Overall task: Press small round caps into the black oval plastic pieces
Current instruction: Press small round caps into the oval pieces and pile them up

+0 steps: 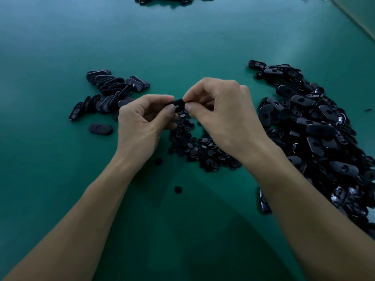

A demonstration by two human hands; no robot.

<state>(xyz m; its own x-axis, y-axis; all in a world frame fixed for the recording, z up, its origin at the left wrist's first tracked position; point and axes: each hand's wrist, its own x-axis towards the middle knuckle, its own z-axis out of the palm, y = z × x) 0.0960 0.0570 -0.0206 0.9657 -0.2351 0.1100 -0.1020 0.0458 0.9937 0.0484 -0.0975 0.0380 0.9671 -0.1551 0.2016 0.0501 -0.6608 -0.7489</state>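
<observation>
Left hand point(142, 122), right hand point(221, 110) on probable oval piece point(178, 102) over mat point(182, 47)

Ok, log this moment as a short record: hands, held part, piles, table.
left hand: pinches one end of the held oval piece
right hand: pinches its other end
held oval piece: black, raised above the cap pile
cap pile: small round caps, on the table under the hands
right pile: large loose heap of oval pieces
left group: fewer oval pieces, partly in rows
stray caps: two, apart from the pile
table: green
</observation>
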